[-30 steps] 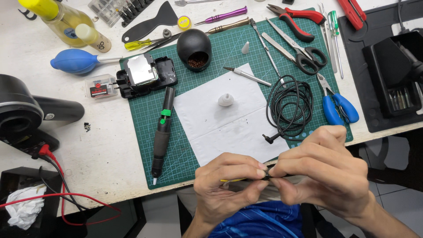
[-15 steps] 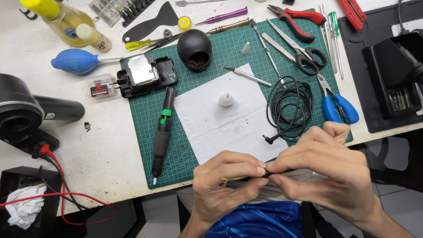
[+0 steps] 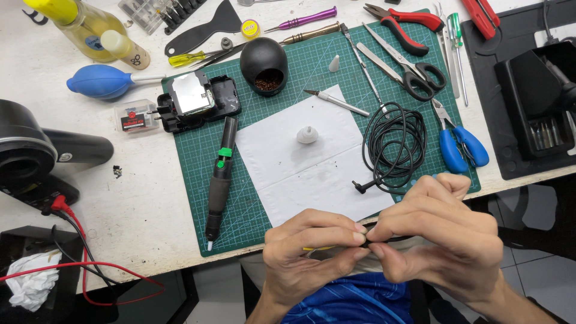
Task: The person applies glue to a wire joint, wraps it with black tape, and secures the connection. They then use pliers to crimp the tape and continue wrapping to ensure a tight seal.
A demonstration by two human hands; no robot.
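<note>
**Both hands pinched a thin dark wire below the near edge of the tabletop**

Left hand (image 3: 312, 255) and right hand (image 3: 441, 240) met at 6 o'clock in the view, just off the near edge of the tabletop (image 3: 144, 204). Fingers of both hands were pressed together, thumb against forefinger, pinching a thin dark wire (image 3: 393, 239) between them. Fingertips of the two hands touched where the wire passed across. A short yellow piece (image 3: 317, 248) showed under the left fingers; its kind could not be told.

Green cutting mat (image 3: 255, 213) lay at centre, with a white paper sheet (image 3: 312, 174) on it. A small white cone-shaped cap (image 3: 307, 135) stood on the sheet. At 3 o'clock of the sheet lay a coiled black cable (image 3: 396, 144), its plug end near the right hand. At 9 o'clock of the sheet lay a black pen-shaped tool with a green band (image 3: 221, 177), tip toward the near edge.

At 12 o'clock on the mat: black egg-shaped tip-cleaner pot (image 3: 264, 60), opened black power adapter (image 3: 195, 102) to its left. At 1 to 2 o'clock: scissors (image 3: 408, 69), red-handled pliers (image 3: 402, 21), blue-handled cutters (image 3: 459, 144). At 10 o'clock, off the mat: blue air blower (image 3: 105, 81).
</note>
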